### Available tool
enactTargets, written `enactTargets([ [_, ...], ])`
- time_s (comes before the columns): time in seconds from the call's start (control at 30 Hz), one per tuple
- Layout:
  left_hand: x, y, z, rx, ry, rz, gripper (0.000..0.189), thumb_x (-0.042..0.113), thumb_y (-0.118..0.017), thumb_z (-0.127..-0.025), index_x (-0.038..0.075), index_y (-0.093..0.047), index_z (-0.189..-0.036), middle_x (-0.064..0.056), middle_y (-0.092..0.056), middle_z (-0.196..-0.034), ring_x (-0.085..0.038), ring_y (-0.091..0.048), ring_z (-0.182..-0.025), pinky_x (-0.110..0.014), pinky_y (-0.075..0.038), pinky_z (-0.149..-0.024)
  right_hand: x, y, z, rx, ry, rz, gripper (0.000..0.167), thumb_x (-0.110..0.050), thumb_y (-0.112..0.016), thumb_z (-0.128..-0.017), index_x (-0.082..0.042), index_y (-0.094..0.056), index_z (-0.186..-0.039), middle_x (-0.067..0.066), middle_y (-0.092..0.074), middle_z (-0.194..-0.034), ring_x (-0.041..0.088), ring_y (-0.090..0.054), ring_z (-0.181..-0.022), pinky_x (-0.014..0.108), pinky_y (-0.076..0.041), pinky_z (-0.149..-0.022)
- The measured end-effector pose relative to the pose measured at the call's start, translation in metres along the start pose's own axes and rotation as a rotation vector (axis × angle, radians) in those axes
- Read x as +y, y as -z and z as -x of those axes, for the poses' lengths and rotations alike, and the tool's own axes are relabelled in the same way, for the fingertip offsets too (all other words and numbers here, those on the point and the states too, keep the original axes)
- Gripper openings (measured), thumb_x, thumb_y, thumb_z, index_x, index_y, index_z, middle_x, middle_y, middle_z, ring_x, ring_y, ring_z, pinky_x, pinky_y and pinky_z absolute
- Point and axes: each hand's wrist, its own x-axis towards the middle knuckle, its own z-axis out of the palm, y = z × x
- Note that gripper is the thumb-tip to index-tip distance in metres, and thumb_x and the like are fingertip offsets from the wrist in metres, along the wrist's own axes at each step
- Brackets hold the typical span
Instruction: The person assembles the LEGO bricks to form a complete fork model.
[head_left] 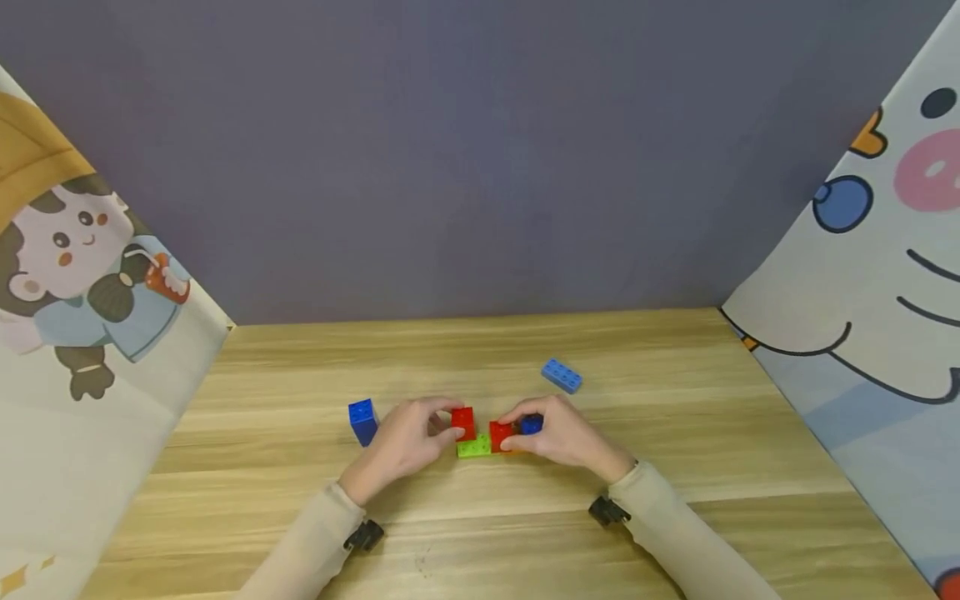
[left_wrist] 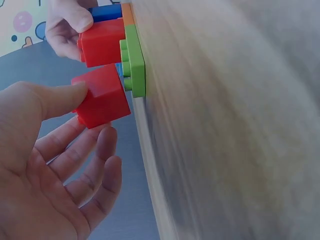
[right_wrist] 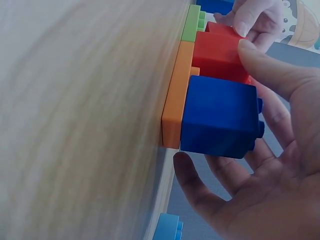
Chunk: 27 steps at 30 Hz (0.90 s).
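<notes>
My left hand [head_left: 411, 433] pinches a red block [head_left: 463, 422], tilted beside the green brick [head_left: 474, 448]. My right hand [head_left: 564, 432] pinches another red cube [head_left: 500, 436] where green meets the orange brick [right_wrist: 177, 100]; nearer that palm stands a blue block [right_wrist: 220, 117]. Beyond lies a light-blue brick [head_left: 562, 376].

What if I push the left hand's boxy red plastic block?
The boxy red plastic block is probably light, since the left hand holds it by thumb and fingers. Flat sides suggest it won't roll; straight edges hint it's stiff.
</notes>
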Motion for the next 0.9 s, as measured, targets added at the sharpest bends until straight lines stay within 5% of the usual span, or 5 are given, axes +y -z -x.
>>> enactTargets([
  [0.53, -0.004, 0.002, 0.012, -0.027, -0.025, -0.015, 0.031, 0.032, -0.084, -0.093, 0.024, -0.080, -0.123, 0.004, -0.081, -0.113, -0.009, -0.073, -0.089, -0.031, -0.058, -0.075, -0.004, -0.008, -0.002, -0.007, -0.013, -0.016, 0.029, -0.033, -0.088, -0.089, -0.020, -0.083, -0.114, -0.002, -0.081, -0.116, 0.019, -0.073, -0.109, 0.035, -0.060, -0.092],
  [0.9, -0.001, 0.001, 0.017, 0.000, -0.033, -0.029, 0.032, 0.030, -0.085, -0.093, 0.024, -0.080, -0.124, 0.002, -0.080, -0.121, -0.010, -0.072, -0.093, -0.028, -0.057, -0.076, -0.004, -0.007, -0.003, 0.001, 0.006, -0.032, 0.030, -0.033, -0.088, -0.089, -0.018, -0.083, -0.114, -0.003, -0.082, -0.110, 0.011, -0.072, -0.099, 0.027, -0.058, -0.087],
])
